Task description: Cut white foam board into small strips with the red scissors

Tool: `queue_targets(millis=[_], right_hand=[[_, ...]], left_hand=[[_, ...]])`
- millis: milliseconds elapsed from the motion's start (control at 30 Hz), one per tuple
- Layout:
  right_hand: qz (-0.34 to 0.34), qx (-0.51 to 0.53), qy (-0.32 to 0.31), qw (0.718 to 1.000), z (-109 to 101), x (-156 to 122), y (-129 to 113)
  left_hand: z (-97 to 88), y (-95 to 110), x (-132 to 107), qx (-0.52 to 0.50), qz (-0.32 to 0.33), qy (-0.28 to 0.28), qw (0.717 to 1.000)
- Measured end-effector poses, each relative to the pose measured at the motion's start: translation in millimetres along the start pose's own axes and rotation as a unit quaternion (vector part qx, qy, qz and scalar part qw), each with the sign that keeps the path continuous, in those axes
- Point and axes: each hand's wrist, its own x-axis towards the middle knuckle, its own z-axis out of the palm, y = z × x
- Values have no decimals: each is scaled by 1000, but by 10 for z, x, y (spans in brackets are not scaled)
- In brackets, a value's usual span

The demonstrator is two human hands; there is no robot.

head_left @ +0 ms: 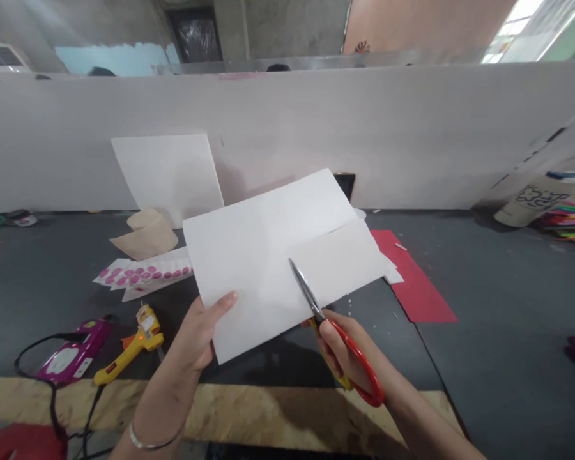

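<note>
White sheet, viewed remotely through the head camera: I am holding it tilted above the dark table, presumably so that blades are having room beneath. Red sheet is lying just past its right corner; yellow glue gun is resting at left, probably staying within reach. My left hand is gripping the white sheet near its lower left corner, thumb on top, seemingly steadying it. My right hand is wrapping around the handles of scissors, whose visible blade is overlying the white sheet, its tip pointing near a cut-like line; how far the blades are parting, I cannot tell.
</note>
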Motion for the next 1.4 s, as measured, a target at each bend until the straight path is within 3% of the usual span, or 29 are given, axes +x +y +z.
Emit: queue_targets(millis=[367,567,800,900,1067,1233,1400], right_hand=[[-7,-81,16,997,-36,29,-7],[11,-107,58,993,6,35,-113],[7,-107,77,991,8,115,17],[24,-99,49,994,-38,131,55],[13,-82,-12,997,-127,-8,2],[20,-92,27,995,-128,-175,-120],[33,-54,47,997,-92,-169,-145]], left_hand=[[10,10,-9,4,13,-19,1000],[44,18,1,3,6,-15,1000],[46,-39,13,-3,10,-9,1000],[30,-87,36,-12,15,-4,1000],[31,-152,67,-15,15,7,1000],[45,-167,54,-4,12,2,1000],[87,-179,0,8,-1,-18,1000]])
